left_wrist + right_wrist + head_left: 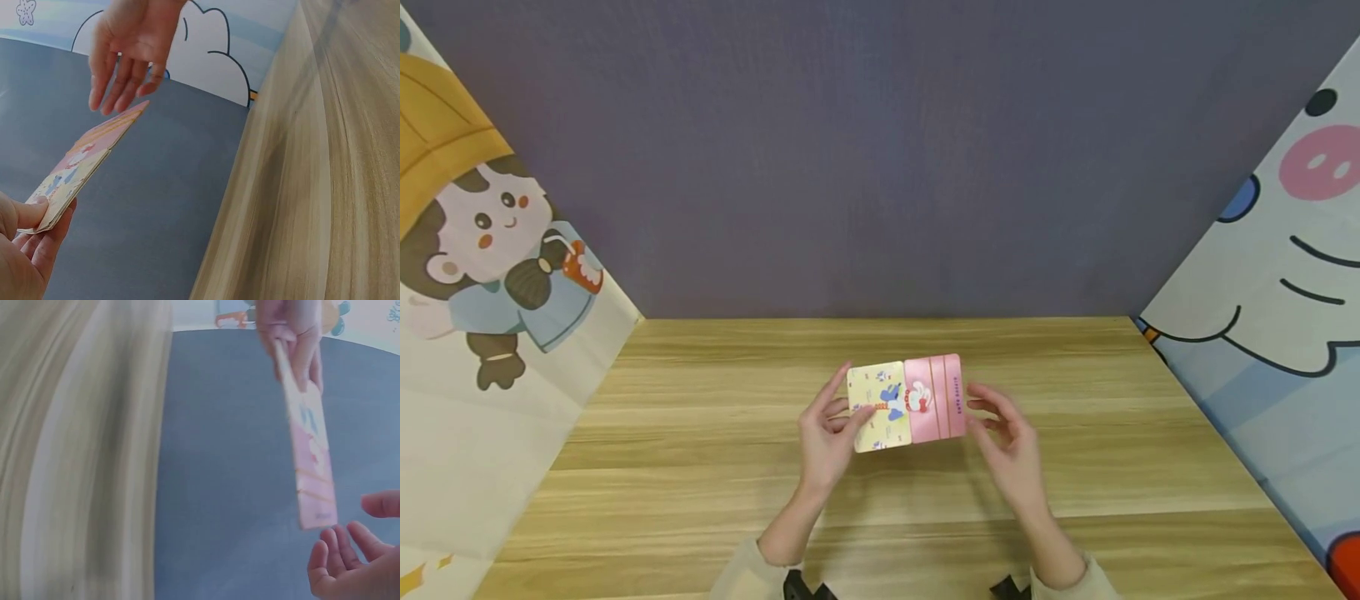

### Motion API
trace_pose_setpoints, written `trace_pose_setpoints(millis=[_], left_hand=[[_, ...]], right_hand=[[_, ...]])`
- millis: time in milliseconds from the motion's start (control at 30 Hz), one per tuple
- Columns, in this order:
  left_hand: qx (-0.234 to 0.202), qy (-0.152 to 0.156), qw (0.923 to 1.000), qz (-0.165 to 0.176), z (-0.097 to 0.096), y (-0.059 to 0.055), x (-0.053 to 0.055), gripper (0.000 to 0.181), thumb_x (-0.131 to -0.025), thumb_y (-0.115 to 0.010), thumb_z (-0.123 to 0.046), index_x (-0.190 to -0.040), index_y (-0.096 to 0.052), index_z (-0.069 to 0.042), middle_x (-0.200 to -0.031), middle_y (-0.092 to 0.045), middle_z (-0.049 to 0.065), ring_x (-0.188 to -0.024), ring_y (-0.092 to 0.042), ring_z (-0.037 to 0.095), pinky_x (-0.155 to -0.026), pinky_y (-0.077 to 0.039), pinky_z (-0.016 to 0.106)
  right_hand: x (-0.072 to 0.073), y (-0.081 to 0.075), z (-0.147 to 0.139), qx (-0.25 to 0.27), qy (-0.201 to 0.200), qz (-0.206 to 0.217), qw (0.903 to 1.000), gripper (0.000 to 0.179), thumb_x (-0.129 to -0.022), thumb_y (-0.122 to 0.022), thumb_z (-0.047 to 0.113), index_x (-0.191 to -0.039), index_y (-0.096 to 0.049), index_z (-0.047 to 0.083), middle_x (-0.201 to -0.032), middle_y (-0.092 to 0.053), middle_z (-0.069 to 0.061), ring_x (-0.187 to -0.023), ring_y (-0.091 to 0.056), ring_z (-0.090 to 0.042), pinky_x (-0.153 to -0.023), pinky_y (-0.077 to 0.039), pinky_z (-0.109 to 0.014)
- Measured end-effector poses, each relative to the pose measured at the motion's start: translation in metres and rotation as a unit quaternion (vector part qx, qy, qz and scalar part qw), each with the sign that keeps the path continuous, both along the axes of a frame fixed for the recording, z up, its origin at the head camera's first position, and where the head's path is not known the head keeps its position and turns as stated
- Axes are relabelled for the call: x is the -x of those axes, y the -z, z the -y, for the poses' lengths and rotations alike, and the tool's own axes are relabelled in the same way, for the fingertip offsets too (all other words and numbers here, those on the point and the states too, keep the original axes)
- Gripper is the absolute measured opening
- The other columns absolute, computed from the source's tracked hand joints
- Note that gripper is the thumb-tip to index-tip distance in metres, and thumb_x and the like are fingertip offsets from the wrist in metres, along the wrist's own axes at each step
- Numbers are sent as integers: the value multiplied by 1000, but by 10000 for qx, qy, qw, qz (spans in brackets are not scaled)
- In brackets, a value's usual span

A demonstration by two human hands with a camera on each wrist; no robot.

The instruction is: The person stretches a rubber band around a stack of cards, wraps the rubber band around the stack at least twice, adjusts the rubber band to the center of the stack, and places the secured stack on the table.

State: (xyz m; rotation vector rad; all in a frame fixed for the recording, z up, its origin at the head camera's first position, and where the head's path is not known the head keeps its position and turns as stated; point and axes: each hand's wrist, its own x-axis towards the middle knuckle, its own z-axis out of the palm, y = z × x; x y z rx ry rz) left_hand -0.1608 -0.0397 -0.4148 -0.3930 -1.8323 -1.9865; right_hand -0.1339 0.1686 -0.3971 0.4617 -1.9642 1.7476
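A small booklet-like folder (934, 408) lies unfolded flat, with one yellow panel and one pink panel carrying cartoon animals. It is held up above the table and tilted. My left hand (829, 433) pinches the yellow end, thumb on the printed face and fingers behind. In the left wrist view, the folder (81, 156) shows a thin layered edge with a seam between its panels. Just off the pink end is my right hand (1011, 446), fingers loosely bent and holding nothing. In the right wrist view, its fingertips (334, 540) are close to the pink edge.
Below the hands is a wood-grain table (700, 467). A plain dark grey-blue wall (880, 167) rises behind it. Cartoon-printed panels flank both sides, a child in a yellow hat (482, 217) on the left and a pink-nosed white figure (1262, 275) on the right.
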Motion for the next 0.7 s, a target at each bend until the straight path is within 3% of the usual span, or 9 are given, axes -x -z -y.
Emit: trace_pose_setpoints(millis=[167,300,500,700], left_hand=[[25,14,9999,-112,-1,-4,-3,57,-73,-65,10,-125,-45,5,-83,-63,27,-54,-62,28,-43,-53,27],[105,-3,9995,-291,-2,-13,-9,55,-72,-63,15,-123,-44,11,-81,-62,29,-54,-61,31,-41,-53,28],[212,-102,9990,-389,-4,-17,-14,51,-71,-63,16,-119,-45,14,-79,-61,29,-54,-60,33,-41,-52,28],[172,31,9989,-437,-5,-15,-15,50,-73,-62,14,-120,-45,13,-79,-62,28,-50,-59,31,-38,-51,25]], right_hand=[[-3,-7,3,268,-293,520,9979,41,-77,-50,-20,-118,-46,-13,-116,-48,-29,-100,-53,-22,-84,-49,-23],[-4,-12,6,344,-218,1069,9934,39,-82,-52,-12,-120,-47,-9,-119,-50,-22,-103,-53,-23,-86,-48,-24],[0,-17,9,316,145,1650,9857,31,-85,-54,-2,-117,-52,-4,-111,-56,-16,-97,-54,-21,-82,-51,-28],[8,-19,7,377,833,1590,9830,23,-84,-55,-5,-106,-55,-6,-95,-55,-12,-81,-51,-16,-66,-51,-19]])
